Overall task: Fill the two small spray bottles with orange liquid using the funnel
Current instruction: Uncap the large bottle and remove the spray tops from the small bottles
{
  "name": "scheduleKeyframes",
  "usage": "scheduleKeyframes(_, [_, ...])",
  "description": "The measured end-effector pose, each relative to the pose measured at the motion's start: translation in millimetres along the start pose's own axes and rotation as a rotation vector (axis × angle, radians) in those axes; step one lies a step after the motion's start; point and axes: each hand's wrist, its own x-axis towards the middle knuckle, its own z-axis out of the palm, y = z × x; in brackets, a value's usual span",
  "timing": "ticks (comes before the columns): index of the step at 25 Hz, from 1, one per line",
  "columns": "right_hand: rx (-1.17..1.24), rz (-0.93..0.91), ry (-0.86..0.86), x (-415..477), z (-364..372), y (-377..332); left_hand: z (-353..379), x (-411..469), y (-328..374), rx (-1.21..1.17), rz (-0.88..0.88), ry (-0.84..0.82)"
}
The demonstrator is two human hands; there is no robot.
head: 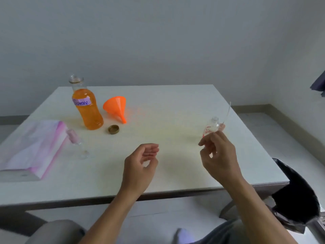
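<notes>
Well to the right of the large orange bottle [88, 110], a small clear spray bottle [212, 126] is pinched between the fingertips [206, 139] and thumb of the right hand [219, 155]. It is held tilted with its uncapped neck upward. Its lower part is hidden behind the curled fingers, and red marks are seen on its wall. A thin clear tube [226, 113] rises just beside the neck from the same grip; what it is fixed to cannot be told.

To the right of the large orange bottle and nearer the viewer, the left hand [140, 164] is held above the table [175, 106], fingers loosely curled, apart from the thumb and closed on nothing.

The large orange bottle itself stands upright and open, labelled "Spray". An orange funnel [116, 107] is laid on its side just right of it, and a gold cap [113, 129] is set near its base. A second small spray bottle [77, 143], pink-capped, is laid on its side to the front left, touching a pink-and-white cloth [31, 147].
</notes>
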Motion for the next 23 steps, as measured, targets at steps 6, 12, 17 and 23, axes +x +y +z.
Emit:
scheduleKeyframes(6, [-0.062,-0.229,-0.481,-7.2,85.7,-52.4,-95.9,1.7,-3.0,0.186,0.05,0.653])
scheduleKeyframes(12, [-0.335,-0.29,-0.563,-5.9,131.0,-62.9,-136.4,25.3,-36.4,0.299,-0.217,0.441])
scheduleKeyframes(17, [-0.318,-0.293,-0.561,-7.9,130.5,-61.4,-128.2,47.8,-38.9,0.374,-0.126,0.172])
scheduleKeyframes(23, [0.28,0.131,-0.342,16.2,108.8,-74.4,-102.2,62.7,-31.1,0.442,0.066,-0.123])
